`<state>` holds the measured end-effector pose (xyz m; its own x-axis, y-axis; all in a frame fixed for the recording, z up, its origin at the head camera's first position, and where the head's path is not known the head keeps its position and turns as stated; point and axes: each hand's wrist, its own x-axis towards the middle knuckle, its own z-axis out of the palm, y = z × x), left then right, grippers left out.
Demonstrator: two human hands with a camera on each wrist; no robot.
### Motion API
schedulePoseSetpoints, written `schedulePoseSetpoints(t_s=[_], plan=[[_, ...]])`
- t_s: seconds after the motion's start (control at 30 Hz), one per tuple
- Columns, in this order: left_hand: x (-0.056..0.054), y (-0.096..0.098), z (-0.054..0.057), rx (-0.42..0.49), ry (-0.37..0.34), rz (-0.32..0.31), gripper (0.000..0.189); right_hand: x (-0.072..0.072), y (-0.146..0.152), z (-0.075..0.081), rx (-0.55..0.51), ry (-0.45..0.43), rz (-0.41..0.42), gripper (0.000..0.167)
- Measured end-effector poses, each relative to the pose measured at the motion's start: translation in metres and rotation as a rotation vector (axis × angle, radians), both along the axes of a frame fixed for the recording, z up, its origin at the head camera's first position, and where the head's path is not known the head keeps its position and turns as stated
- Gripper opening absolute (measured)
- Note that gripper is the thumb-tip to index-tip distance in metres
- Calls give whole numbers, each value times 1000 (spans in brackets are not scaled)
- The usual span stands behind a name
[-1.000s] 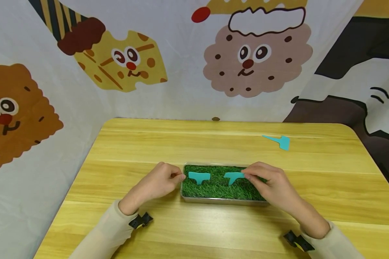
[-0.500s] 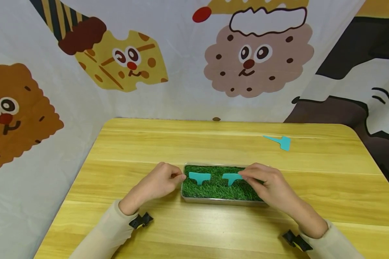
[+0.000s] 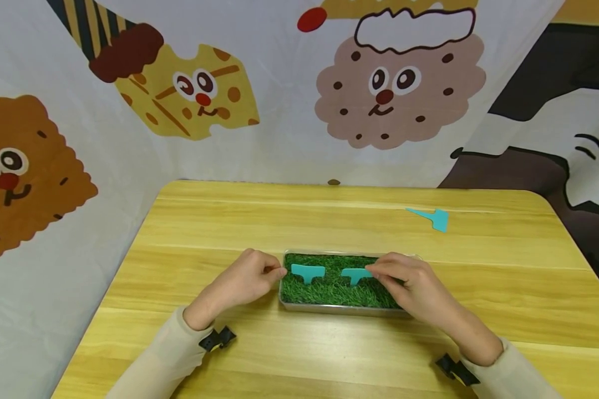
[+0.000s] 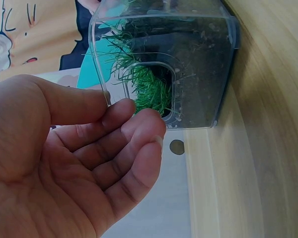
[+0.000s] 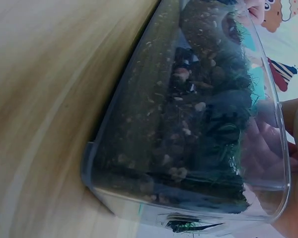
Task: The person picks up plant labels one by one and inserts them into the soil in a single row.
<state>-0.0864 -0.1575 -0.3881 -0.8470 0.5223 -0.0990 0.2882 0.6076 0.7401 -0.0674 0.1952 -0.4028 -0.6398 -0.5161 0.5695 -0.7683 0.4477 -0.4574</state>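
A: Where's the clear box (image 3: 346, 311)?
B: On the wood table (image 3: 259, 354), long side toward the person. Use it as reference.
A: Right hand (image 3: 419, 285)?
B: Above the box's right half. Thumb and fingertips pinch the right end of the turquoise near tag (image 3: 355, 274). Tag head is above the box's grass (image 3: 324, 295), around mid-length, stem running down into the blades. Stem tip hidden.
A: Left hand (image 3: 243, 281)?
B: At the box's left end. Thumb and index pinch the rim there; other fingers curl loosely just outside the end wall.
A: Other tags?
B: Two, same turquoise. The left tag (image 3: 308, 271) stands in the grass near the box's left end, stem down, neither hand on it. The loose tag (image 3: 439, 220) lies flat on the table, behind the box and off to its right, stem pointing left.
A: Box contents?
B: Grass on top; dark soil (image 5: 164, 134) with pale bits shows through the wall below. End wall by the left hand has a rounded hole (image 4: 151, 91), grass visible in it.
A: Behind the box?
B: Printed cloth (image 3: 279, 111), beyond the table's far edge.
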Motion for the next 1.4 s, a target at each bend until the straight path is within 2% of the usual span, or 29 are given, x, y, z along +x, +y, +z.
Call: schedulePoseSetpoints(t_s=[0.4,0.53,0.7,0.9,1.1,1.4], plan=[[0,-1,0,-1,0,4,44,0,-3,3,-21,-31,10,41],[0,-1,-1,4,-3,1,44,1,-3,6,-43,-60,-3,39],[1,-1,-1,11,-2,-5,44,1,0,11,-44,-56,-30,36],[1,-2,-1,12,4,-6,44,-4,11,23,-20,-39,-111,35],[0,-2,-2,6,22,-10,45,-14,27,31,-44,-35,-195,34],[0,-1,1,1,24,-13,45,-39,56,26,-28,-78,-361,20]])
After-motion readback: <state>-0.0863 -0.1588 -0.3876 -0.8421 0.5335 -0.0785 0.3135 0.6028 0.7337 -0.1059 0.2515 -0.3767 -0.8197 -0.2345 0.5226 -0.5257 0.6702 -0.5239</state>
